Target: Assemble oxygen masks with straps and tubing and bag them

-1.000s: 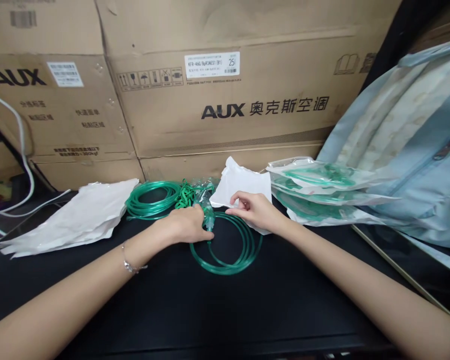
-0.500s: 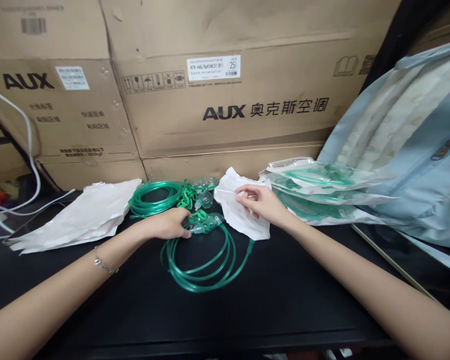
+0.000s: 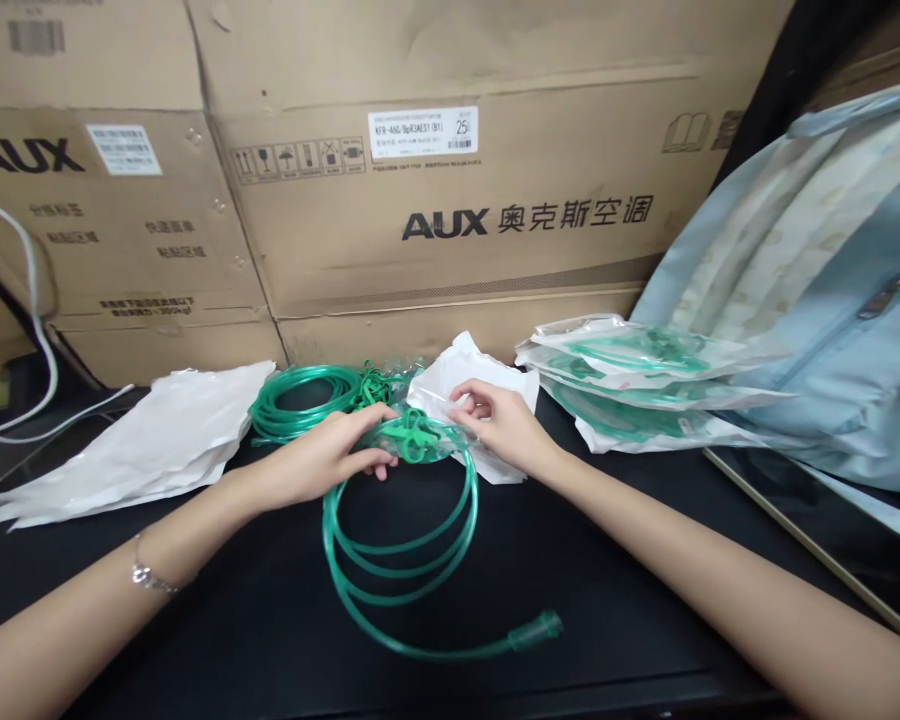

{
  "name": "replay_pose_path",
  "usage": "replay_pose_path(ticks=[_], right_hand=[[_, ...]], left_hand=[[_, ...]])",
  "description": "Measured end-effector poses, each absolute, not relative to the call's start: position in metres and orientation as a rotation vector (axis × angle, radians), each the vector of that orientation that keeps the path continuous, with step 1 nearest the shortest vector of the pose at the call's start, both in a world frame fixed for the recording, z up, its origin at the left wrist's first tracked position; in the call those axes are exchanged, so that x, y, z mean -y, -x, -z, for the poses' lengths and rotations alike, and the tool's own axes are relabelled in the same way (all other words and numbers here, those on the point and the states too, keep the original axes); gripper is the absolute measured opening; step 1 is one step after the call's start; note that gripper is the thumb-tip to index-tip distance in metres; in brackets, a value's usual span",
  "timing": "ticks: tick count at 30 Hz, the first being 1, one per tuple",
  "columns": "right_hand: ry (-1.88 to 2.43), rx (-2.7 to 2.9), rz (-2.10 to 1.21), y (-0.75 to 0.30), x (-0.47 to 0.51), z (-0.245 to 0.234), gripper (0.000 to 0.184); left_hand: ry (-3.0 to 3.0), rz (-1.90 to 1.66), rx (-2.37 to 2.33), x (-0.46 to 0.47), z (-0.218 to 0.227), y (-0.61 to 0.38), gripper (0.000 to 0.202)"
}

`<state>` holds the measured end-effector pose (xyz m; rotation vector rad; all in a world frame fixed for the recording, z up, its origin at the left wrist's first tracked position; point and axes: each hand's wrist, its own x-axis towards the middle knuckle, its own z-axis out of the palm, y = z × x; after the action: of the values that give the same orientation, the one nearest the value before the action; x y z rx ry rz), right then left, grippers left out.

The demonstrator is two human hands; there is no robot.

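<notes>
Between my hands is a clear green oxygen mask (image 3: 424, 440) with a bunched green elastic strap. My left hand (image 3: 319, 458) grips its left end between thumb and fingers. My right hand (image 3: 508, 428) is closed, with thumb and curled fingers at the mask's right edge. Green tubing (image 3: 331, 550) loops below the mask onto the black table, ending at a ribbed connector (image 3: 538, 632) on the right. Behind my right hand lies a crumpled white wrapper (image 3: 471, 355). A second coil of green tubing (image 3: 300, 385) rests behind my left hand, beside another strap and mask, partly hidden.
White paper wrappers (image 3: 172, 420) are stacked at left, near white cables (image 3: 37, 330). Several packaged green mask sets (image 3: 645, 385) are piled at right, by a light blue bag (image 3: 817, 330) and a dark flat panel (image 3: 802, 540). Large cardboard boxes (image 3: 525, 260) stand behind.
My right hand has let go of the white wrapper and moved to the mask's right edge. The mask is spread between both hands, and the tubing's connector end has come out of the wrapper.
</notes>
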<state>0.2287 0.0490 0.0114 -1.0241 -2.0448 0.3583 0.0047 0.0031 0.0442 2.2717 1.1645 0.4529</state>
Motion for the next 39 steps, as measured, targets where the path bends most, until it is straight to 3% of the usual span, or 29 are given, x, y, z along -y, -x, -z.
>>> replay_pose_path(ticks=[9, 14, 19, 24, 29, 32, 36, 39], right_hand=[[1.032, 2.020, -0.203, -0.240, -0.041, -0.035, 0.023], [0.928, 2.166, -0.126, -0.230, -0.030, -0.032, 0.040], [0.914, 2.196, -0.077, -0.230, -0.028, -0.030, 0.030], [0.821, 2.291, -0.238, -0.226, -0.024, -0.024, 0.022], [0.778, 2.381, -0.353, -0.225, -0.018, -0.033, 0.024], [1.116, 2.440, -0.237, -0.241, 0.000, -0.045, 0.035], [2.161, 2.078, 0.177, -0.268, 0.042, -0.035, 0.035], [2.314, 1.976, 0.118, -0.272, 0.064, -0.016, 0.029]], left_hand=[[-1.975, -0.421, -1.369, -0.012, -0.035, -0.024, 0.045], [-1.859, -0.577, -1.320, -0.014, -0.030, -0.046, 0.026], [-1.733, -0.644, -1.424, -0.025, -0.021, -0.058, 0.009], [-1.890, -0.658, -1.582, -0.028, -0.019, -0.051, 0.021], [-2.261, -0.521, -2.030, -0.024, -0.022, -0.050, 0.038], [-2.329, -0.341, -2.123, -0.025, -0.019, -0.049, 0.049], [-2.227, -0.328, -2.084, -0.024, -0.013, -0.047, 0.053], [-2.184, -0.329, -2.052, -0.021, -0.011, -0.049, 0.053]])
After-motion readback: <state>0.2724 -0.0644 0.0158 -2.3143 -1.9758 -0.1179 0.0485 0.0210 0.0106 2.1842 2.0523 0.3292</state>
